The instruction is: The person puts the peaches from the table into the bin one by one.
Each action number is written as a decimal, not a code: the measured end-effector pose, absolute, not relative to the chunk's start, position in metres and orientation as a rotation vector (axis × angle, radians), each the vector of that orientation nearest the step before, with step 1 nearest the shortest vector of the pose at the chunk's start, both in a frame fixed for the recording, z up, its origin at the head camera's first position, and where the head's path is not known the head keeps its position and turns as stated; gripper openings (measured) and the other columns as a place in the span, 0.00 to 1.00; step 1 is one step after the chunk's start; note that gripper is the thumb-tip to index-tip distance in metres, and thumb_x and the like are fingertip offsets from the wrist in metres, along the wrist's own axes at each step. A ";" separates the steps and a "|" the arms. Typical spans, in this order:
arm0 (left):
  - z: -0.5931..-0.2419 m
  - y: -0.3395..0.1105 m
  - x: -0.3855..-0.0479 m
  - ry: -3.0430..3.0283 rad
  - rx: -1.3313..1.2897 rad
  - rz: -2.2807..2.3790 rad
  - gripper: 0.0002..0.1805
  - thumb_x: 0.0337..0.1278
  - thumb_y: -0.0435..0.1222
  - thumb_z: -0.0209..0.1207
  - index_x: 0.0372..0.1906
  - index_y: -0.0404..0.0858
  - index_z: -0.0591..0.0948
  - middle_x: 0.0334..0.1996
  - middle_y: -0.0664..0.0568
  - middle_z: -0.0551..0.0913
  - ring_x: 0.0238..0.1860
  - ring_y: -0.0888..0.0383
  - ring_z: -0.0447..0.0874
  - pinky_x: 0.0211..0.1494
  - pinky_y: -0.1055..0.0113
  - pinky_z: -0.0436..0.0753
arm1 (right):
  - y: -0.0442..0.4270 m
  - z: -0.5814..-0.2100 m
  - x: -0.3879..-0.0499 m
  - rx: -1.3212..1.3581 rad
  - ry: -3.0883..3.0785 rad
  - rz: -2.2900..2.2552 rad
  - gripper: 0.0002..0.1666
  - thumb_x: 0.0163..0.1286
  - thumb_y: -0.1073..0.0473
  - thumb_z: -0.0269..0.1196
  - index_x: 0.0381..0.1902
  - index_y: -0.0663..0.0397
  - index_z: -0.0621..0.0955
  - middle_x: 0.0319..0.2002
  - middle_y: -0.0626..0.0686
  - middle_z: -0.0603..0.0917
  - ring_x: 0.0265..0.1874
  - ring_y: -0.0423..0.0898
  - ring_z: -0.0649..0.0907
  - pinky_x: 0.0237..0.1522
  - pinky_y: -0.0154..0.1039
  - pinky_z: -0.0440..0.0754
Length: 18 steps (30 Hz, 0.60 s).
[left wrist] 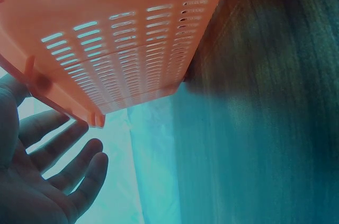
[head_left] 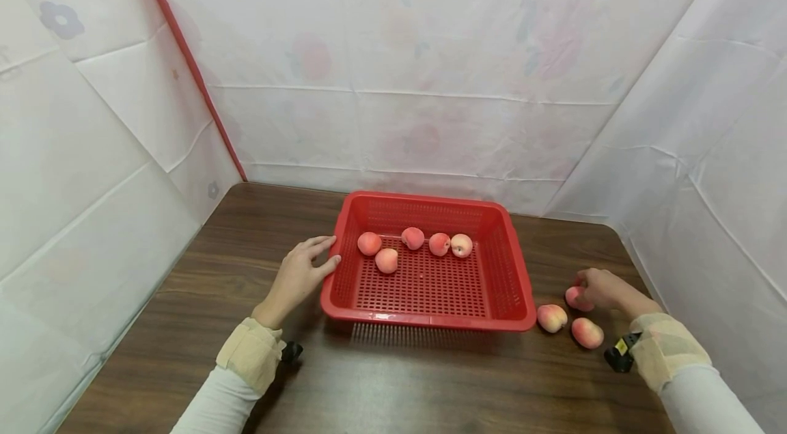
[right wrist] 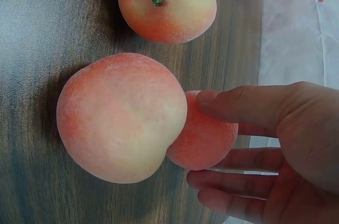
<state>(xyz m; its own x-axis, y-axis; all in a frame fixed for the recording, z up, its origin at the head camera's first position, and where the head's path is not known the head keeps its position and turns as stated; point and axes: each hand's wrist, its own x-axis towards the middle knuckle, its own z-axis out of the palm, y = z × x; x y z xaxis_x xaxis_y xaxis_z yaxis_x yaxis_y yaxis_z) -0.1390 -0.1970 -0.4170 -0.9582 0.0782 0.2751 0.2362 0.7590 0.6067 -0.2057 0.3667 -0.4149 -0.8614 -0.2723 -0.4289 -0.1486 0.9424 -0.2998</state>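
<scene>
Peach is lying four o'clock of the red basket, the right hand pinching it, its axis hidden. Two loose peaches are sitting at its six, partly covering it from the wrist view, and eight; five peaches are lying inside. The left hand, fingers spread, is touching the basket's nine o'clock.

A makeshift booth, where flower-printed white sheets surround a wood-grain table.
</scene>
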 end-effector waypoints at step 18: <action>-0.417 -0.198 -0.139 -2.716 -0.258 -0.995 0.25 0.57 0.42 0.63 0.58 0.34 0.78 0.55 0.44 0.78 0.47 0.46 0.78 0.48 0.48 0.74 | 0.369 -0.407 -0.208 -0.387 2.713 -0.395 0.20 0.51 0.63 0.65 0.41 0.71 0.79 0.28 0.53 0.80 0.30 0.50 0.78 0.33 0.46 0.76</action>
<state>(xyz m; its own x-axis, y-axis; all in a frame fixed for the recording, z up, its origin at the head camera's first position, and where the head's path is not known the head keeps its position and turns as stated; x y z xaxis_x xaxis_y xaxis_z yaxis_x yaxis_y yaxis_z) -0.1393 -0.1976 -0.4166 -0.9564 0.0831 0.2801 0.2444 0.7528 0.6112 -0.2082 0.3688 -0.4071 -0.8937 -0.3163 -0.3182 -0.2125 0.9230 -0.3208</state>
